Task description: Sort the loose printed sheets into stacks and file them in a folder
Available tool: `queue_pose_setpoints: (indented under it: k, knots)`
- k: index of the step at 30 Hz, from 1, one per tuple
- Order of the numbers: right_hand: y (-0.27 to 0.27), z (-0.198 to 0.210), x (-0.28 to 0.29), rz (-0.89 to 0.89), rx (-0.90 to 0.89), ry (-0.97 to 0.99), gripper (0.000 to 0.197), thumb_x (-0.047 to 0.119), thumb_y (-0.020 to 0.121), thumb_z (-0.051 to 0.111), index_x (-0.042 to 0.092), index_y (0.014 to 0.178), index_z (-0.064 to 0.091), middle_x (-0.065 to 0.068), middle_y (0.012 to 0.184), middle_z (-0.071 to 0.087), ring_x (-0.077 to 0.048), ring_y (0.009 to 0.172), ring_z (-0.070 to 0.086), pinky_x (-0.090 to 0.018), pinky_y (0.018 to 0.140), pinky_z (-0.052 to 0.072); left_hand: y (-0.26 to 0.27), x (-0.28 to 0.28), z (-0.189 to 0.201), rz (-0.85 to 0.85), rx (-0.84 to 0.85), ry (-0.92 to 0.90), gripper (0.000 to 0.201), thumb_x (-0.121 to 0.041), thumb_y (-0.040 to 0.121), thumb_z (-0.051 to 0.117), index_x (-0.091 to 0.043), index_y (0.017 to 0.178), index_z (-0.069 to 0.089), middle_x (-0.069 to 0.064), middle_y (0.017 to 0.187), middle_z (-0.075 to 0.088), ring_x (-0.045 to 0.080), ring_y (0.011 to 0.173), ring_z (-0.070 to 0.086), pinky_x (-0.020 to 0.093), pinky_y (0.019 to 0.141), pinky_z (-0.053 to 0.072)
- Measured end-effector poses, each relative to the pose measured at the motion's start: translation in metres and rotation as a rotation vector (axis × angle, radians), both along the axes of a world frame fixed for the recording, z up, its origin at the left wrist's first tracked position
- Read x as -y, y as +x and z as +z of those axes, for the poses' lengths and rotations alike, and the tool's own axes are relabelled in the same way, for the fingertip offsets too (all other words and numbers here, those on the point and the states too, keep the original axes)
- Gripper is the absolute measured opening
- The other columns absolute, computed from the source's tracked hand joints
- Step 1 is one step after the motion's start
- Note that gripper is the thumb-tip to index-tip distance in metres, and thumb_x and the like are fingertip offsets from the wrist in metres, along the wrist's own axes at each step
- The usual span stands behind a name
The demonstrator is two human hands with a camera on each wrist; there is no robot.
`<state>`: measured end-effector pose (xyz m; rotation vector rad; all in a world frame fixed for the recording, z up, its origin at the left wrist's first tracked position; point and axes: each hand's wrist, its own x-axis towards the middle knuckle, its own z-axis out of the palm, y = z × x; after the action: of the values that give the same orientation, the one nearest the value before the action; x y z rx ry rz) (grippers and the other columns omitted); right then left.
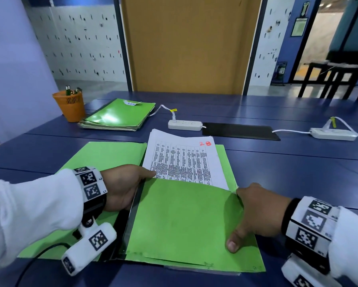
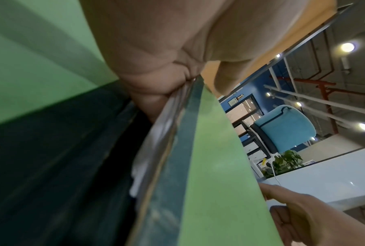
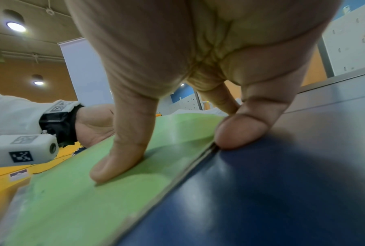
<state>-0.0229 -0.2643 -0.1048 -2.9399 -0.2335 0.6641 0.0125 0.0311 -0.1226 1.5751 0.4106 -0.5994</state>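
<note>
A green folder (image 1: 184,224) lies open on the blue table (image 1: 298,172). A stack of printed sheets (image 1: 184,160), marked with a red 28, sits in the pocket on its right half, with the top half sticking out. My left hand (image 1: 124,187) grips the pocket's left edge by the dark spine. Its thumb lies on the sheets, and its fingers (image 2: 152,93) curl under the edge. My right hand (image 1: 258,214) is at the folder's right edge. Its thumb (image 3: 122,149) presses flat on the green pocket (image 3: 93,199), and a fingertip (image 3: 240,133) rests against the edge on the table.
A pile of green folders (image 1: 118,117) and an orange pen cup (image 1: 70,104) stand at the far left. Beyond the open folder lie a white power strip (image 1: 184,124), a black mat (image 1: 240,131) and a second power strip (image 1: 333,134) with cables.
</note>
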Motion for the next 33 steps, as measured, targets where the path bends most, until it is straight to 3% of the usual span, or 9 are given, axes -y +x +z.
queue_pose_setpoints:
  k: [9,12,14,17,19,24,27,30,33]
  knots:
    - [0.004,-0.001,0.009,0.008,-0.025,0.075,0.109,0.081,0.021,0.081,0.029,0.113,0.055,0.007,0.109,0.048,-0.012,0.093,0.058,-0.033,0.09,0.054,0.004,0.003,-0.003,-0.108,0.007,0.086,0.039,-0.009,0.096,0.062,0.004,0.133,0.064,0.025,0.131,0.067,0.043,0.117,0.064,0.063,0.113,0.041]
    - [0.007,-0.004,0.012,0.017,-0.034,0.131,0.117,0.09,0.012,0.071,0.029,0.111,0.058,0.006,0.112,0.057,-0.012,0.094,0.063,-0.034,0.09,0.055,0.007,-0.002,-0.003,-0.14,0.023,0.143,0.051,-0.008,0.089,0.07,0.005,0.137,0.056,0.024,0.116,0.069,0.033,0.083,0.07,0.049,0.083,0.057]
    - [0.009,-0.005,0.012,0.025,-0.041,0.131,0.118,0.092,0.011,0.07,0.029,0.11,0.058,0.005,0.111,0.057,-0.013,0.093,0.063,-0.034,0.09,0.055,0.01,-0.003,-0.002,-0.183,0.003,0.2,0.061,-0.013,0.079,0.078,0.004,0.133,0.057,0.023,0.107,0.067,0.029,0.071,0.066,0.029,0.061,0.047]
    - [0.009,-0.004,0.012,0.024,-0.043,0.109,0.124,0.092,0.008,0.067,0.029,0.114,0.056,0.005,0.112,0.054,-0.015,0.096,0.062,-0.036,0.092,0.054,0.009,0.001,0.003,-0.203,-0.007,0.25,0.027,-0.012,0.089,0.071,-0.006,0.114,0.061,0.015,0.081,0.068,0.023,0.046,0.059,0.015,0.039,0.029]
    - [0.008,-0.004,0.01,0.026,-0.035,0.084,0.13,0.093,0.006,0.066,0.028,0.119,0.054,0.004,0.115,0.052,-0.017,0.099,0.061,-0.036,0.094,0.053,0.007,0.004,0.009,-0.231,-0.037,0.279,0.009,-0.01,0.094,0.062,-0.001,0.092,0.064,0.013,0.068,0.068,0.022,0.039,0.059,0.014,0.035,0.031]
    - [0.006,-0.004,0.009,0.013,-0.028,0.099,0.129,0.089,0.01,0.072,0.025,0.121,0.056,0.005,0.115,0.055,-0.015,0.098,0.063,-0.035,0.093,0.054,0.01,0.013,0.025,-0.411,-0.087,0.548,0.027,-0.025,0.099,0.057,-0.002,0.093,0.068,0.012,0.07,0.069,0.025,0.055,0.065,0.025,0.056,0.055]
    - [0.005,-0.001,0.009,0.003,-0.038,0.118,0.11,0.084,0.018,0.078,0.023,0.108,0.062,0.009,0.104,0.065,-0.01,0.089,0.067,-0.032,0.086,0.057,0.01,0.018,0.032,-0.537,0.051,0.928,0.039,-0.041,0.098,0.06,-0.005,0.083,0.061,0.007,0.056,0.066,0.024,0.05,0.065,0.028,0.058,0.055]
    - [0.002,0.002,0.007,0.044,-0.009,0.059,0.108,0.088,0.028,0.073,0.026,0.115,0.056,0.006,0.108,0.051,-0.013,0.093,0.061,-0.033,0.088,0.054,-0.001,0.018,0.044,-0.699,0.279,1.261,0.044,-0.053,0.092,0.061,-0.014,0.071,0.062,-0.001,0.059,0.071,0.017,0.056,0.066,0.024,0.065,0.054]
    - [0.007,0.004,0.003,0.064,0.088,0.021,0.099,0.086,0.052,0.064,0.029,0.131,0.045,0.003,0.12,0.041,-0.017,0.108,0.055,-0.033,0.097,0.047,-0.006,0.011,0.04,-0.721,0.461,1.424,0.051,-0.054,0.088,0.068,-0.021,0.122,0.051,-0.003,0.1,0.066,0.022,0.091,0.062,0.03,0.081,0.051]
